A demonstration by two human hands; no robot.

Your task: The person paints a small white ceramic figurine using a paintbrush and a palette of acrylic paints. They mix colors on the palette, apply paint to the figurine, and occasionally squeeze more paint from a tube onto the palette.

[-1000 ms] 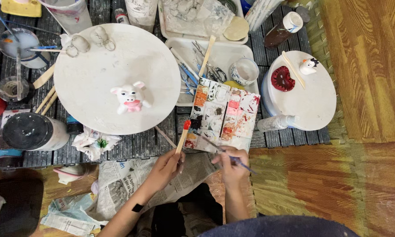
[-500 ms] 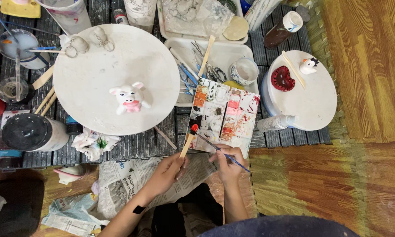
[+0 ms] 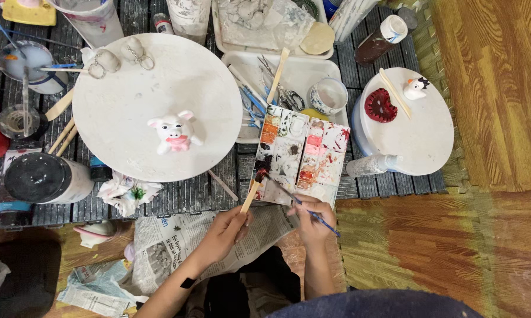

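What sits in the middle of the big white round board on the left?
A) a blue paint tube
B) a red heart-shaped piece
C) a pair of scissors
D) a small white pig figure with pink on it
D: a small white pig figure with a pink snout and scarf stands on the big round board.

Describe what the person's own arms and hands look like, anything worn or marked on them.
Both forearms are bare, with no sleeves, gloves, watch or rings that I can make out. The left hand belongs to an arm with a small dark rectangular mark, perhaps a tattoo or patch, on the forearm below it. The right hand and its forearm show nothing worn. Fingernail detail is too small to tell.
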